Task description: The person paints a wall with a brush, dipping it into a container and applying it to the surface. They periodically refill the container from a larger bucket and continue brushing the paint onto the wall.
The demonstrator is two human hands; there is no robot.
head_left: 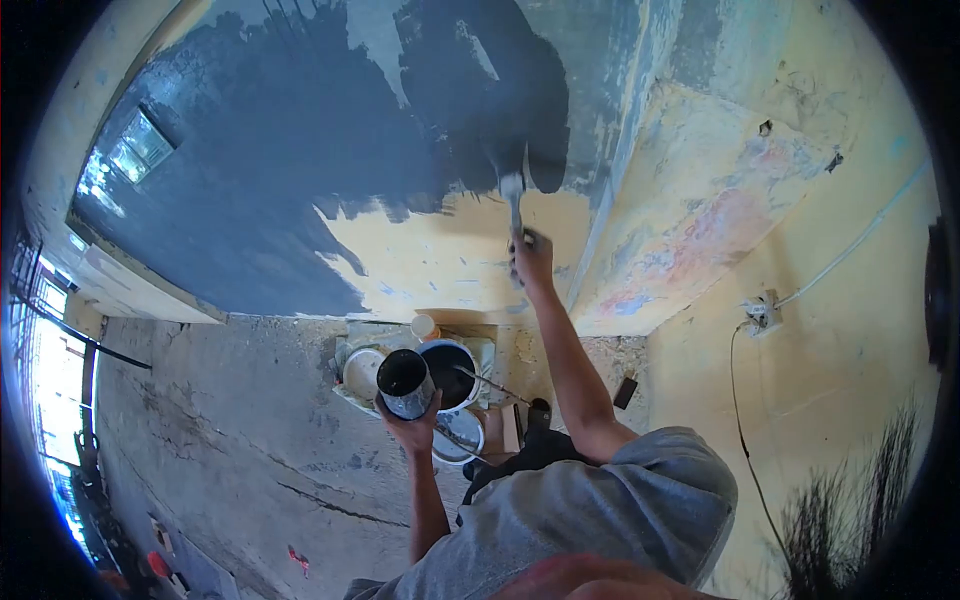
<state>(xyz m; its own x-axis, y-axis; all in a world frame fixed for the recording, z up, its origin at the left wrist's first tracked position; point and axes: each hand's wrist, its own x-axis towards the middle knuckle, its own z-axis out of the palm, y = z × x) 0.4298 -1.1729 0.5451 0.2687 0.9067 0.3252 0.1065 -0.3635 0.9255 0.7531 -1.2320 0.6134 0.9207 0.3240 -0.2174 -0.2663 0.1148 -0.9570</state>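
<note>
My right hand [532, 256] is closed round the handle of a paintbrush [513, 192], whose bristles press on the wall at the lower edge of a dark grey painted area [300, 150]. Just below the brush, a strip of wall [430, 250] shows pale yellow. My left hand [412, 428] grips a paint can [406, 385] from below, its open top facing me and dark inside. Beneath that can stands a bucket of dark paint [450, 372] with a stick leaning in it.
A white lidded tub [364, 372], a small jar [424, 327] and another bucket [458, 437] cluster at the wall's foot. A dark block [625, 392] lies on the cracked concrete floor [240, 420]. On the right wall, an electrical socket [757, 312] has cables attached.
</note>
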